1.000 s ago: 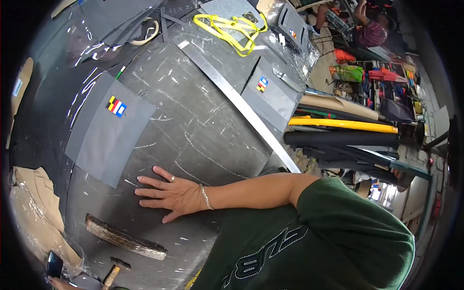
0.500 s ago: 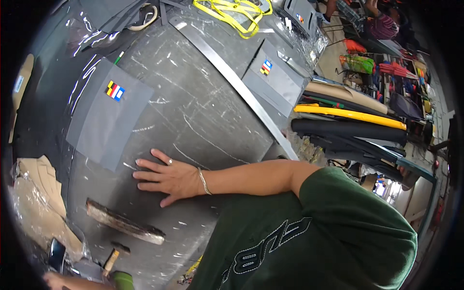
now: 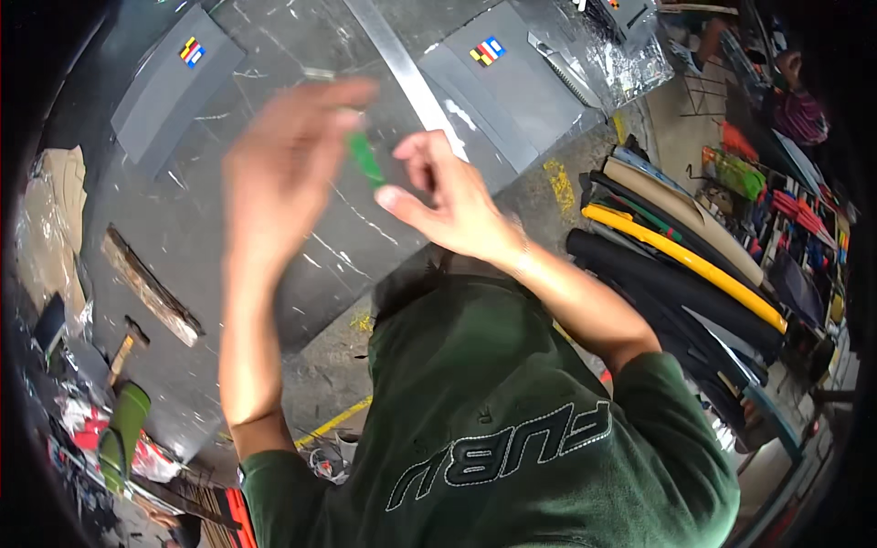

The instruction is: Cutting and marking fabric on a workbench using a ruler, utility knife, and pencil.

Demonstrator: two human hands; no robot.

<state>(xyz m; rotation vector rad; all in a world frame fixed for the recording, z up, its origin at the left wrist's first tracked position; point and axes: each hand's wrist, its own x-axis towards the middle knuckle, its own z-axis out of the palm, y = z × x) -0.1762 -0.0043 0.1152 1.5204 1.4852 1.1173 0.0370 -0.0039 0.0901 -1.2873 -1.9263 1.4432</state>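
Note:
Over the dark grey worktable [image 3: 228, 274], my left hand [image 3: 288, 169] is smeared by motion. Its fingertips seem closed on a slim green tool, like a pen [image 3: 364, 157], also blurred. Close to the lower end of it, my right hand [image 3: 448, 201] is raised with curled fingers and the thumb apart; I see nothing in it. Beyond the hands a long metal ruler [image 3: 402, 68] lies slantwise. A grey sheet piece [image 3: 169, 100] with a coloured flag patch is at the left. To the right of the ruler lies another grey piece [image 3: 512, 91] with such a patch.
A utility knife [image 3: 564, 68] rests by the right grey piece. A worn wooden bar [image 3: 151, 283] and a hammer [image 3: 125, 352] lie on the left, near a green roll [image 3: 123, 434] and brown sheets in plastic [image 3: 50, 219]. Rolls of material [image 3: 685, 260] stand past the table's right edge.
My right hand has lifted off the tabletop and drawn back. My left hand has come in over the table, the green tool at its fingers. The view has shifted toward my body.

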